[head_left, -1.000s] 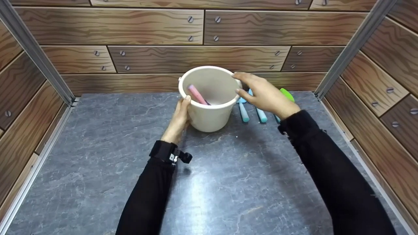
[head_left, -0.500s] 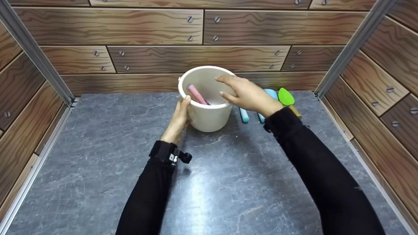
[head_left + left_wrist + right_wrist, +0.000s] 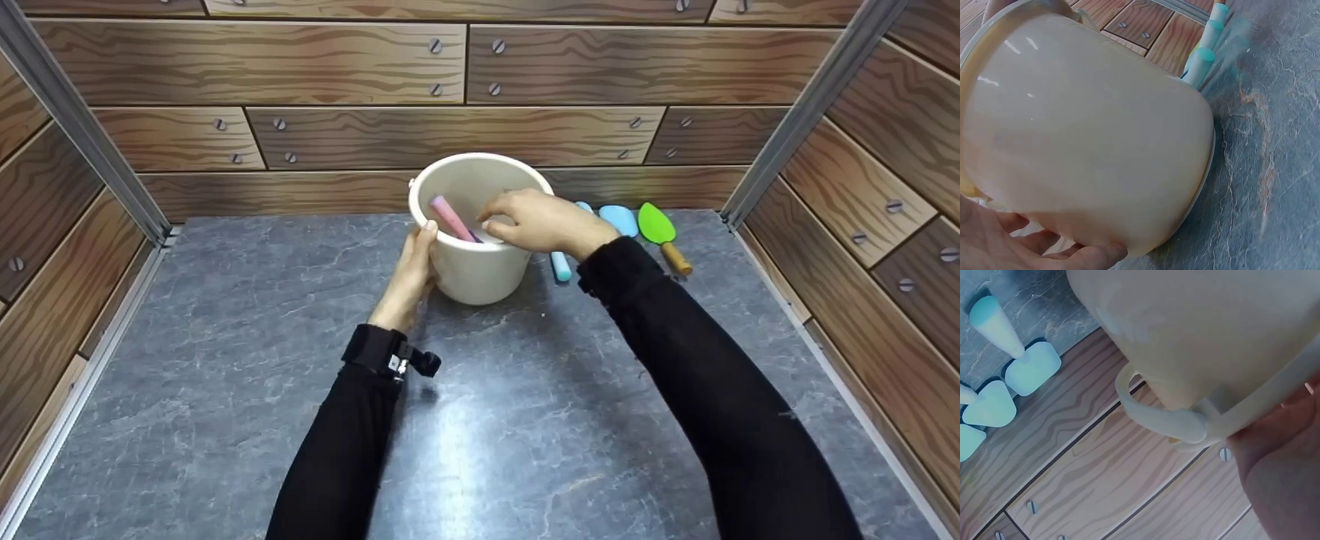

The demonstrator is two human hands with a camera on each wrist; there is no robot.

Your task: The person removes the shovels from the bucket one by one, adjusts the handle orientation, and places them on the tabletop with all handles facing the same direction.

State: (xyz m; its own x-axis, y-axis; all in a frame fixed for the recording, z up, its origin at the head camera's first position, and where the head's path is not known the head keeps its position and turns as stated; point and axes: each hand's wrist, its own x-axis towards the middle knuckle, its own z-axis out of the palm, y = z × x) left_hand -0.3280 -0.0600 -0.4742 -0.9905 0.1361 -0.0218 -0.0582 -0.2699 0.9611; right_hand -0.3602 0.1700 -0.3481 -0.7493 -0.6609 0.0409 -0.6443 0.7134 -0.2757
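Main chg: R hand [image 3: 536,220] was by the right-hand rim 1 s ago, over the opening half a sec ago; now it's dipped into the cream bucket [image 3: 484,274], fingertips near the pink handle [image 3: 452,217] but w/ a gap showing. Fingers loosely bent, thumb apart from index, nothing visibly held; R wrist cam can't confirm, fingertips hidden behind the wall. So prob. still the reach stage, no grip yet.

L hand [image 3: 412,262] hasn't moved: thumb on the rim, fingers curved against the outer wall, holding the bucket steady. Bucket's unchanged too, upright on the desk [image 3: 225,337]. Pink handle same spot, inside, tilted w/ its top twd the left wall; lower end mostly hidden, so can't tell what tool it is.

Arm shift also uncovered the green trowel [image 3: 658,225] w/ its yellow handle [image 3: 677,259], lying right of the bucket beside a blue blade [image 3: 619,220]. Nearest pale-blue handle [image 3: 561,266] is just beside the bucket. These look untouched; the work's inside the bucket for now.
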